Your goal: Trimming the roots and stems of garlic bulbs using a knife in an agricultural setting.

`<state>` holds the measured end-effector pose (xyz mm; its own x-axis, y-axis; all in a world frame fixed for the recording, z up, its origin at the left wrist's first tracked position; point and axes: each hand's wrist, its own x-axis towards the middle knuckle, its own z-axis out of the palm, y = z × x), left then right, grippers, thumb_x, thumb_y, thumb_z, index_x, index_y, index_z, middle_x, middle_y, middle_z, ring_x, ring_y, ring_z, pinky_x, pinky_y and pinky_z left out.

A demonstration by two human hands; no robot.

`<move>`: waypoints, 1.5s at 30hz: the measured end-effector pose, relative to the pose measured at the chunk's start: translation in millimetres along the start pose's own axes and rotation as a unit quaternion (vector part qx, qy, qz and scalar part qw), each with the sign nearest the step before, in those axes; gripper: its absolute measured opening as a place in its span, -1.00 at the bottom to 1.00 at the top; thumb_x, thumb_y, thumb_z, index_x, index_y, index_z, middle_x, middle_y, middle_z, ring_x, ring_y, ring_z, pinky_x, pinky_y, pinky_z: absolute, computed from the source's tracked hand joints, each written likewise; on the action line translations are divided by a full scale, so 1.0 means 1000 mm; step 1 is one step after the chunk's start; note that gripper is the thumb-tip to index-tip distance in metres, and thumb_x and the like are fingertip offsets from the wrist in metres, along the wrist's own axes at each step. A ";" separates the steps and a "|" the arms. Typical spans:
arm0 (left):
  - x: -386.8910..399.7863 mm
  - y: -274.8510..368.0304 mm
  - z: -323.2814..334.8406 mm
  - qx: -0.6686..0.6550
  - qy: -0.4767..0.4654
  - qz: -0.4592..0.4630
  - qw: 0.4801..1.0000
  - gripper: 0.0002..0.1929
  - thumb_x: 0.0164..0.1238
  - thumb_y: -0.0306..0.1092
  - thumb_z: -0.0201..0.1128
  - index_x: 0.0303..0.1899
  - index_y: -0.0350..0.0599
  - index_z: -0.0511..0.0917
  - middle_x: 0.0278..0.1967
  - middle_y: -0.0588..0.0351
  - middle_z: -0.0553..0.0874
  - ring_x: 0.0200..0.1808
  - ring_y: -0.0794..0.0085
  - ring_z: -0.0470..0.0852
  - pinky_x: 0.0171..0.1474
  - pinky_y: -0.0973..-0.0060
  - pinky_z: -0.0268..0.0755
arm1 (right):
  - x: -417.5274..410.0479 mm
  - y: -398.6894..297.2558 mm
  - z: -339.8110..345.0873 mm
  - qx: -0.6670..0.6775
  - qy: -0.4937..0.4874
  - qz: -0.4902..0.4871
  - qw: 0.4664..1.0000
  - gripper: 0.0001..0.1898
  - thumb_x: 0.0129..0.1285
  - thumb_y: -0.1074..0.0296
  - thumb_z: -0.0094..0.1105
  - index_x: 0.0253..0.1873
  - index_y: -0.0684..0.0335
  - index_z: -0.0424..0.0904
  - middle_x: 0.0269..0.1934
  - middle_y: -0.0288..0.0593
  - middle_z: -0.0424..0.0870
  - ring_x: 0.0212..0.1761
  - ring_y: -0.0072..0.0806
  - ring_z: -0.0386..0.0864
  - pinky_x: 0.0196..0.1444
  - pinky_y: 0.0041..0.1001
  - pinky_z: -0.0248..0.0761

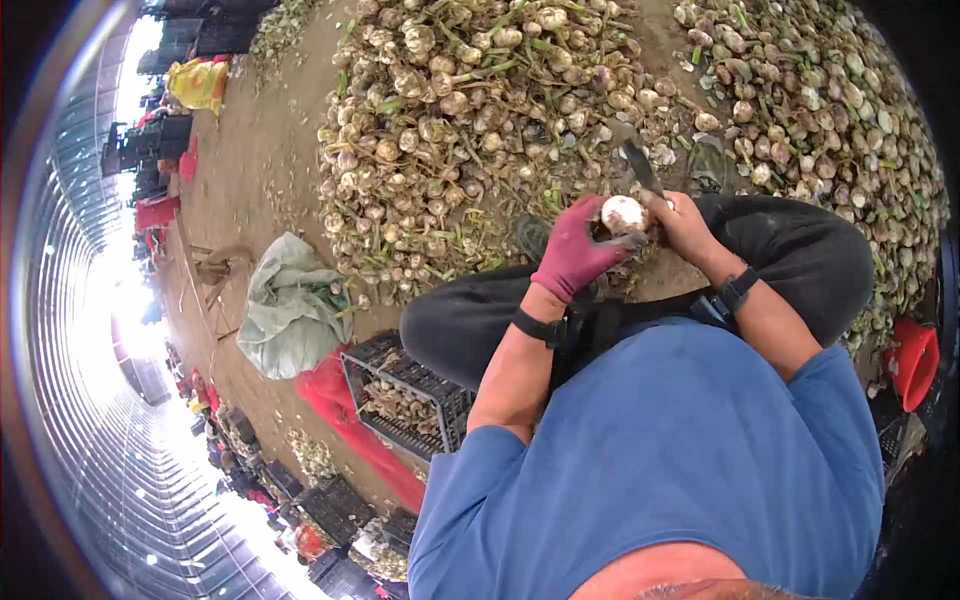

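Observation:
My left hand [577, 251], in a pink work glove with dark fingertips, grips a garlic bulb [623, 215] whose pale face is turned up. Close beside it, my bare right hand [681, 225] is closed around the handle of a knife [639, 163]. The dark blade points away from me, towards a large heap of garlic [457, 127]. Both hands are above the gap between my bent legs. My right fingers are near the bulb; whether they touch it I cannot tell.
Another garlic heap [832, 127] spreads along the right. On my left are a pale woven sack [289, 307], a black plastic crate [409, 397] holding garlic scraps and red netting [360, 427]. A red bucket [913, 364] is at far right. A wooden stool [217, 266] stands farther left.

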<state>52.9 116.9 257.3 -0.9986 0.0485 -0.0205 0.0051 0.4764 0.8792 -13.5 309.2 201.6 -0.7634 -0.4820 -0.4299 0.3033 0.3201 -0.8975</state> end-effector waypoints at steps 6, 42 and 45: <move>0.003 0.028 0.013 0.125 0.003 -0.118 0.985 -0.28 -0.19 -0.30 0.50 0.16 -0.01 0.46 -0.01 -0.06 0.57 0.03 0.05 0.58 0.07 0.28 0.48 | -0.004 -0.025 0.003 0.016 -0.047 -0.016 0.999 -0.62 0.32 0.07 0.15 -0.17 0.37 0.62 -0.37 -0.29 0.66 -0.35 -0.65 0.51 -0.27 -0.58 0.37; 0.099 -0.246 -0.004 0.250 0.046 -0.480 0.840 -0.47 0.34 -0.05 0.16 0.28 -0.03 0.41 0.32 -0.09 0.39 0.32 0.03 0.37 0.28 0.17 0.33 | 0.052 0.060 -0.005 -0.080 -0.007 0.181 0.980 -0.59 0.16 0.06 0.07 -0.48 0.39 0.46 -0.65 -0.18 0.45 -0.58 -0.41 0.38 -0.44 -0.33 0.29; 0.107 -0.252 0.003 0.313 -0.031 -0.473 0.823 -0.45 0.35 -0.04 0.14 0.32 0.00 0.36 0.32 -0.10 0.38 0.33 0.00 0.36 0.34 0.17 0.26 | 0.054 0.064 -0.006 -0.041 -0.014 0.238 0.970 -0.59 0.16 0.06 0.07 -0.49 0.39 0.46 -0.64 -0.16 0.46 -0.58 -0.39 0.39 -0.44 -0.33 0.30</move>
<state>-55.3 4.5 31.7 -0.5674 -0.5681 -0.5961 -0.7274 0.6850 0.0396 -39.1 308.1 121.7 -0.5312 -0.2847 -0.7979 0.5706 0.5759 -0.5854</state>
